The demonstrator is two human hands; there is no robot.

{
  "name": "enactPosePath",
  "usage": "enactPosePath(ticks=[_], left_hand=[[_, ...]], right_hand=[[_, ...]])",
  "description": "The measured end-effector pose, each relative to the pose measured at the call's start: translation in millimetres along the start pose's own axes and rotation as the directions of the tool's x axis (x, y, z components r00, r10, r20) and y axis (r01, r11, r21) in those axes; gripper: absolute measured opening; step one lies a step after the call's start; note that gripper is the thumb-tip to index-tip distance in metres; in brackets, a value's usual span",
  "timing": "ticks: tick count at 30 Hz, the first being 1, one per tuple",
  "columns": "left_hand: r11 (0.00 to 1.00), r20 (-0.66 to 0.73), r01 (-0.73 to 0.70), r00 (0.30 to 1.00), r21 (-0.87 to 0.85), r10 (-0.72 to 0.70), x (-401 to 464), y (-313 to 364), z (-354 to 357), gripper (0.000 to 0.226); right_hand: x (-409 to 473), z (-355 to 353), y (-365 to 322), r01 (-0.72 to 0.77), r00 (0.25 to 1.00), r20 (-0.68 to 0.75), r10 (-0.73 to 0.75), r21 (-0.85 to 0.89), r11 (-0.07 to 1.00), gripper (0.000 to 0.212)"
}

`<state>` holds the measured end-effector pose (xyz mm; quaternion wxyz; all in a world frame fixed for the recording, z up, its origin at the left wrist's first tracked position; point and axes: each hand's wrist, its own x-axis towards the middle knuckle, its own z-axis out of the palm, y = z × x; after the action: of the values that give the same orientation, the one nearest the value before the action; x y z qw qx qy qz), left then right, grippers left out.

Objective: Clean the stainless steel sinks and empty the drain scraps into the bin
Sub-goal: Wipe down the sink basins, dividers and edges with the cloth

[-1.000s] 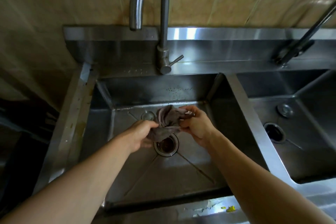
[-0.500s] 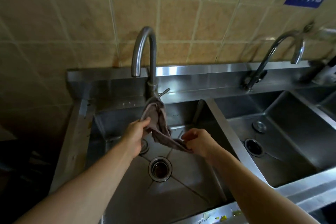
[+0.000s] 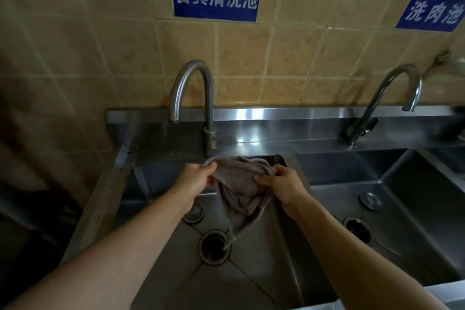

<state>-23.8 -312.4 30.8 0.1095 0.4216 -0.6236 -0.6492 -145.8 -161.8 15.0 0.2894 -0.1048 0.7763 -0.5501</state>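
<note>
Head view: at frame centre, both forearms reach in from the lower edge. The left hand (image 3: 195, 177) and right hand (image 3: 284, 184) each pinch an upper corner of a grey cloth (image 3: 240, 189), stretched between them above the left sink (image 3: 264, 259), dangling toward its drain (image 3: 214, 246).

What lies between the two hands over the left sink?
In the head view, a grey cloth stretches between the left hand and the right hand, both gripping it; its lower corner hangs toward the drain.
</note>
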Motion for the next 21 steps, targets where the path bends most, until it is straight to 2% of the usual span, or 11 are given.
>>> enactPosePath(ticks=[3,5,8,9,11,14,17,19,21], left_hand=[[0.999,-0.092,0.016,0.996,-0.031,-0.019,-7.0,3.9,20.6,0.027],[0.990,-0.123,0.048,0.990,-0.133,-0.065,-14.2,8.0,36.1,0.033],[0.911,0.040,0.209,0.977,-0.356,-0.209,-27.0,15.1,53.3,0.040],[0.900,0.125,0.257,0.966,-0.353,-0.226,-31.0,16.3,58.3,0.042],[0.913,0.207,0.281,0.952,-0.295,-0.226,-34.7,13.1,69.8,0.034],[0.921,0.055,0.213,0.977,-0.327,-0.207,-26.9,4.7,82.9,0.049],[0.920,-0.113,0.151,0.972,-0.362,-0.205,-22.1,0.7,82.5,0.032],[0.934,-0.200,0.105,0.963,-0.342,-0.181,-18.1,-0.2,74.9,0.031],[0.948,-0.279,0.056,0.949,-0.312,-0.148,-12.9,0.4,65.8,0.037]], right_hand=[[4.4,-25.6,-3.8,0.023,0.998,0.051,-0.027,0.079,0.997,0.021],[7.0,-39.4,-6.1,0.076,0.996,0.048,-0.080,0.070,0.995,0.021],[11.4,-52.2,-5.7,0.105,0.992,0.049,-0.114,0.151,0.983,0.027],[12.6,-55.3,-6.0,0.111,0.991,0.057,-0.120,0.142,0.984,0.023],[15.3,-62.1,-5.2,0.165,0.985,0.049,-0.164,-0.018,0.986,0.013],[24.2,-73.6,1.1,0.191,0.977,-0.053,-0.204,-0.191,0.963,0.014],[31.8,-87.9,13.1,0.085,0.982,-0.143,-0.122,-0.239,0.967,0.020],[34.9,-97.6,18.2,0.022,0.987,-0.154,-0.037,-0.096,0.995,0.019],[33.4,-104.2,17.0,-0.033,0.994,-0.105,0.043,0.097,0.995,0.019]])
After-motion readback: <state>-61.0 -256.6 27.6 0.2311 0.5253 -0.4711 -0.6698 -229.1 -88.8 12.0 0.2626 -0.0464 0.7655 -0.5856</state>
